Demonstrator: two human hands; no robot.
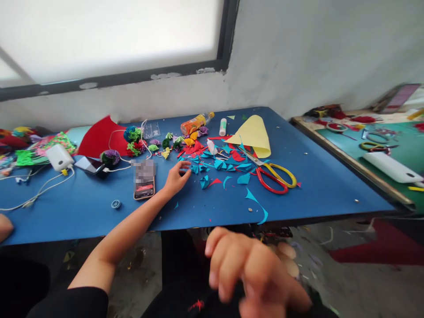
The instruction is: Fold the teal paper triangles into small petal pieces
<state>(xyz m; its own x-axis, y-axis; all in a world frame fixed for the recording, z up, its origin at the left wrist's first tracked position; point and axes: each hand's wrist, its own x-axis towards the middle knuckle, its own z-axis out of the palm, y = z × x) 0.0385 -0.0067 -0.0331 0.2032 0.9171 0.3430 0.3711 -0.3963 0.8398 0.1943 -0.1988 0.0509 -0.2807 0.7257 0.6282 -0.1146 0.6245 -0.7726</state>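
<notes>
My left hand [178,177] rests low over the blue tabletop [185,207], its fingers loosely bent and the thumb apart, with nothing seen in it. Its fingertips are beside folded blue paper pieces [204,181], which lie among red and blue scraps. Close to the camera, my right hand [248,269] is raised in front of the table edge, blurred, with loosely curled fingers and nothing visible in them. Scissors [261,165] with one red and one yellow handle lie on the table, partly over the scraps. A small white bottle [212,146] stands among the scraps.
A phone [145,181] lies left of my left hand. Behind are a drink bottle [197,123], a glue stick [223,127] and yellow paper [255,137]. Red paper [102,137], paper flowers [134,148] and a cabled white power bank [59,157] lie left. A second table [347,145] stands right.
</notes>
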